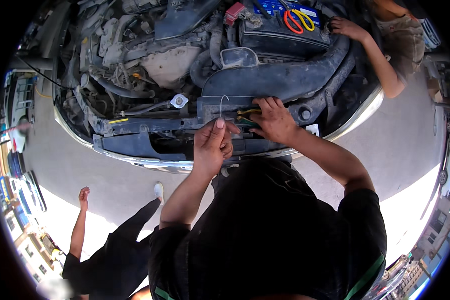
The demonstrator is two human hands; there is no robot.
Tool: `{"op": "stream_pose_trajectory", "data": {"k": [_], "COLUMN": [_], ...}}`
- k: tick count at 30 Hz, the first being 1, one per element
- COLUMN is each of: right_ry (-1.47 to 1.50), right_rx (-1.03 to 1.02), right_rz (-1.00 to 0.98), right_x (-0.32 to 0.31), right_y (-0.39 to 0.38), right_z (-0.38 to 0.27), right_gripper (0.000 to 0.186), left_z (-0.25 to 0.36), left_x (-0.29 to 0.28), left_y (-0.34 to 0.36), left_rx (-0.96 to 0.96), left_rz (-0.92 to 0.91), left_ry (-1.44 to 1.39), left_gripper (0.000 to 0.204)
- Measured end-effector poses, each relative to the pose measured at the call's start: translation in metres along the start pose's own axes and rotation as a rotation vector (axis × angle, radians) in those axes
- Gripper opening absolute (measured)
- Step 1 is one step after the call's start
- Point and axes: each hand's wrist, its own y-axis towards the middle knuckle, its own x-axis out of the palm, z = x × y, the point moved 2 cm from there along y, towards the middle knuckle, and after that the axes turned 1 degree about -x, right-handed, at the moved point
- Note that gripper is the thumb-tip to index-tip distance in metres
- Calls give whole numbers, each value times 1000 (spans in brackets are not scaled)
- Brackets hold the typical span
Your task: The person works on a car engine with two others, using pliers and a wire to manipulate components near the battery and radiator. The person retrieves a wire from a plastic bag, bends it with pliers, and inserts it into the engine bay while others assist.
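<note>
My left hand [214, 145] is closed, with thumb and fingers pinching a thin metal wire hook [222, 106]. The hook's bent tip points up, in front of the dark plastic air duct [270, 81]. Close beside it on the right, my right hand [276, 122] rests at the front of the engine bay with its fingers bent around thin yellow and green pieces [246, 117], which look like wires. The fingers partly cover these pieces, so their ends are hidden.
A battery [280, 37] with red and yellow-handled pliers [300, 21] on top stands at the back right. Another person's hand [349, 29] reaches in beside it. A silver radiator cap [179, 101] sits left of my hands. Another person [120, 250] is at the lower left.
</note>
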Motion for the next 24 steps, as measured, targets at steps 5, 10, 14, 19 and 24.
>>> {"op": "stream_pose_trajectory", "data": {"k": [5, 10, 14, 19, 24], "right_ry": [-29, 65, 808, 1806, 2186], "right_rx": [-42, -14, 205, -170, -672], "right_rz": [-15, -16, -42, 64, -89], "right_x": [11, 7, -24, -71, -92], "right_y": [9, 18, -9, -51, -55], "right_z": [0, 6, 29, 21, -20], "right_gripper": [26, 23, 25, 33, 42], "left_z": [7, 17, 28, 36, 34], "left_x": [1, -3, -7, -3, 14], "left_y": [-15, -27, -41, -52, -51], "left_rx": [32, -4, -53, -69, -123], "left_rz": [-38, -63, -117, -131, -188], "left_ry": [69, 0, -126, -85, -27], "left_gripper": [40, 40, 42, 44, 47]}}
